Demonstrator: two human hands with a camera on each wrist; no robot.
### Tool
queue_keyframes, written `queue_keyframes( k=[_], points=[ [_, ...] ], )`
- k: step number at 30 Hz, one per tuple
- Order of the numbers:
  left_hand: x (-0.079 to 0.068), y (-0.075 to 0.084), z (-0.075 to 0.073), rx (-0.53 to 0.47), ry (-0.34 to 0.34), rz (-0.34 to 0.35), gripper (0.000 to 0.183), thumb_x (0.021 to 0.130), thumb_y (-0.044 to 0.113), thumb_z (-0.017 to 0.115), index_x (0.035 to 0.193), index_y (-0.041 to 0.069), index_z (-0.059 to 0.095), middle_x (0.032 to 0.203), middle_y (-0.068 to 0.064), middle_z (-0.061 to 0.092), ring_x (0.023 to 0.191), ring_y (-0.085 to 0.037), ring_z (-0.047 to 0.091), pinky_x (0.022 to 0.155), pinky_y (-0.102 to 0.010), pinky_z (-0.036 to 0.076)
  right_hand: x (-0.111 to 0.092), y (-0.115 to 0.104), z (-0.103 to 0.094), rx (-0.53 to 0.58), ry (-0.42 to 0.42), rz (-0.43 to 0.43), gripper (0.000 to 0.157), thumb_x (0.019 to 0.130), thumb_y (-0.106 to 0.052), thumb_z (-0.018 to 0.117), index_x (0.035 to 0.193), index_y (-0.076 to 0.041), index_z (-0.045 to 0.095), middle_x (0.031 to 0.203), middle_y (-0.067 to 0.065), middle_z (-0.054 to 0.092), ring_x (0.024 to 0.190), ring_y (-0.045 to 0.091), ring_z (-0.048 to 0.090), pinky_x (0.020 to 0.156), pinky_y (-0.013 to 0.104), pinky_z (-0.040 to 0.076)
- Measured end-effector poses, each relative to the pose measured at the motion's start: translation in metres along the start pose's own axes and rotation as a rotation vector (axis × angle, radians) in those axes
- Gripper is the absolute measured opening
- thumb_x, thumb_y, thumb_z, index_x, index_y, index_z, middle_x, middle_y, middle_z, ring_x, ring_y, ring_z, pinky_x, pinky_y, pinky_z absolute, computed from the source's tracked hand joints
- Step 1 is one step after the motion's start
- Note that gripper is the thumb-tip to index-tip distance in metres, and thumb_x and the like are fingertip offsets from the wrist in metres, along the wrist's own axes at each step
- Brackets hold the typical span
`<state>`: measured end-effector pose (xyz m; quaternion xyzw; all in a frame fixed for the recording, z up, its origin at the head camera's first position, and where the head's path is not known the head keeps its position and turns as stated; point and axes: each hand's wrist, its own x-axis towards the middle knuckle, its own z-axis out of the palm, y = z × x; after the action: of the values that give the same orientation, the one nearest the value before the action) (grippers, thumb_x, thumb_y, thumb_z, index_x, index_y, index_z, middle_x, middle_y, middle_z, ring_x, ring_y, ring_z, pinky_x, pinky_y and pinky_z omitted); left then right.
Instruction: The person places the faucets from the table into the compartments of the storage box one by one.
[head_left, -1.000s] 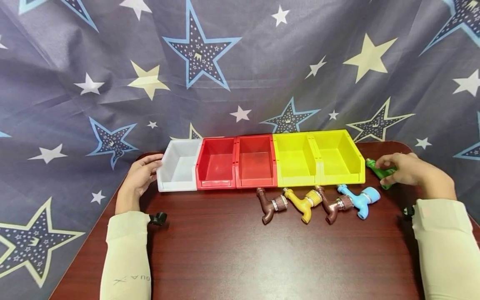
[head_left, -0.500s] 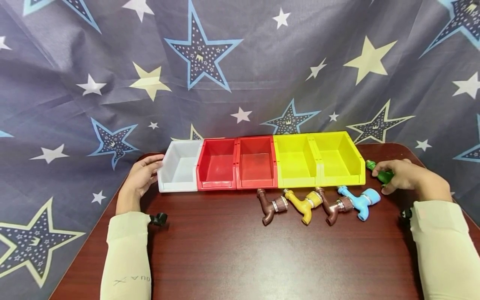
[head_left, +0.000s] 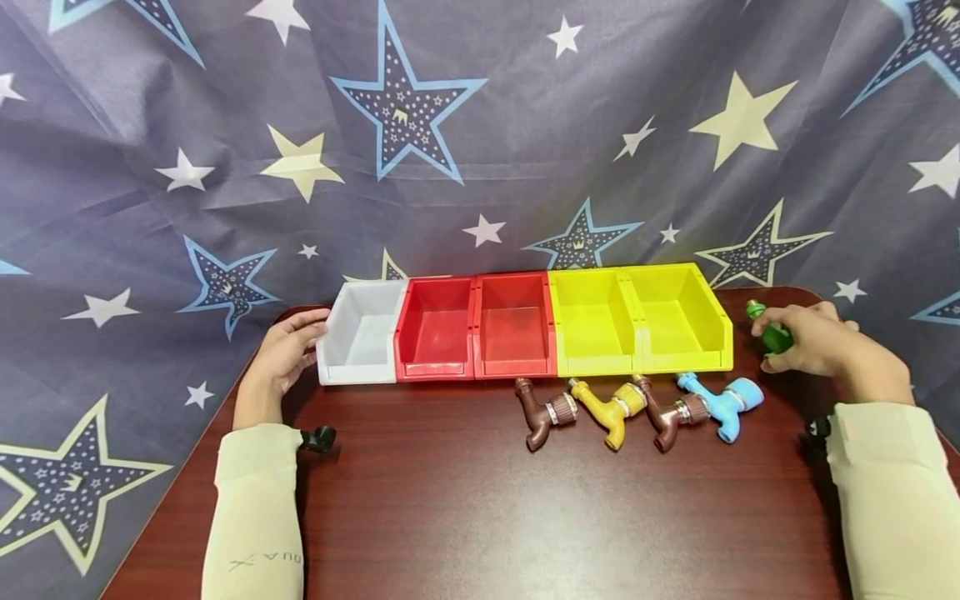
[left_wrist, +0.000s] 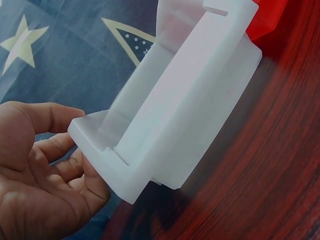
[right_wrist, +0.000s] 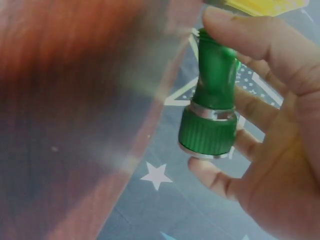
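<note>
In the head view my right hand (head_left: 817, 342) holds a green plastic faucet (head_left: 776, 339) just right of the bins. The right wrist view has the thumb near the threaded end of the green faucet (right_wrist: 215, 75), with fingers behind it and by its ribbed knob. At the left end of the bin row, my left hand (head_left: 281, 354) touches the outer side of the white bin (head_left: 362, 371). Seen from the left wrist, the fingers of that hand (left_wrist: 50, 170) lie against the corner of the white bin (left_wrist: 165, 115), outside its wall.
Two red bins (head_left: 433, 369) and two yellow bins (head_left: 678, 361) continue the row. In front of them lie a brown faucet (head_left: 538, 414), a yellow faucet (head_left: 607, 412), a second brown faucet (head_left: 667, 414) and a light blue faucet (head_left: 723, 406) on the dark wooden table (head_left: 525, 525). A star-patterned cloth (head_left: 510, 142) hangs behind.
The green faucet has shifted up and slightly right in my right hand's grip, and its threaded end has turned away from the yellow bin. My left hand stays at the white bin.
</note>
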<state>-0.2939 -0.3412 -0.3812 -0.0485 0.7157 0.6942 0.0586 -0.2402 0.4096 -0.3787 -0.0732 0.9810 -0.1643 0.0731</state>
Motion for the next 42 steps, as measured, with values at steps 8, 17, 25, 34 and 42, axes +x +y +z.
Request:
queue_keyframes(
  k=[8,17,25,34,42],
  points=[
    [-0.001,0.000,-0.001,-0.008,0.002,-0.004,0.049,0.104,0.007,0.057,0.148,-0.006,0.040,0.109,0.000,0.064,0.092,-0.013,0.064,0.075,-0.028,0.054,-0.004,-0.015,-0.011,-0.047,0.095,-0.012,0.053,0.078,-0.025,0.086,0.121,-0.010,0.059,0.120,0.029,0.050,0.107,0.057,0.025,0.070,0.064,0.022],
    [0.000,-0.002,-0.001,-0.013,-0.002,0.002,0.048,0.104,0.007,0.057,0.147,-0.006,0.041,0.109,0.000,0.063,0.092,-0.013,0.064,0.076,-0.028,0.055,-0.012,-0.035,-0.020,-0.079,0.214,-0.037,0.051,0.080,-0.022,0.084,0.120,-0.011,0.057,0.113,0.027,0.048,0.112,0.060,0.022,0.072,0.067,0.020],
    [0.002,-0.003,0.001,-0.020,0.000,0.019,0.047,0.103,0.006,0.059,0.145,-0.005,0.043,0.107,0.001,0.065,0.089,-0.012,0.065,0.073,-0.027,0.053,-0.014,-0.057,-0.027,-0.094,0.263,-0.106,0.050,0.080,-0.021,0.085,0.121,-0.012,0.057,0.112,0.027,0.049,0.116,0.064,0.022,0.082,0.083,0.014],
    [0.003,-0.004,-0.001,-0.028,-0.007,0.021,0.049,0.104,0.006,0.057,0.148,-0.006,0.040,0.107,0.001,0.065,0.090,-0.012,0.066,0.074,-0.027,0.054,-0.011,-0.078,-0.023,-0.104,0.239,-0.159,0.047,0.081,-0.021,0.084,0.121,-0.014,0.060,0.116,0.024,0.052,0.118,0.057,0.025,0.077,0.071,0.021],
    [0.011,-0.013,-0.007,-0.032,0.004,0.012,0.047,0.104,0.010,0.059,0.148,-0.001,0.043,0.109,0.003,0.064,0.093,-0.011,0.064,0.076,-0.026,0.053,0.001,-0.094,-0.016,-0.164,0.171,-0.191,0.047,0.083,-0.023,0.082,0.124,-0.014,0.062,0.124,0.022,0.055,0.105,0.046,0.033,0.074,0.059,0.024]
  ],
)
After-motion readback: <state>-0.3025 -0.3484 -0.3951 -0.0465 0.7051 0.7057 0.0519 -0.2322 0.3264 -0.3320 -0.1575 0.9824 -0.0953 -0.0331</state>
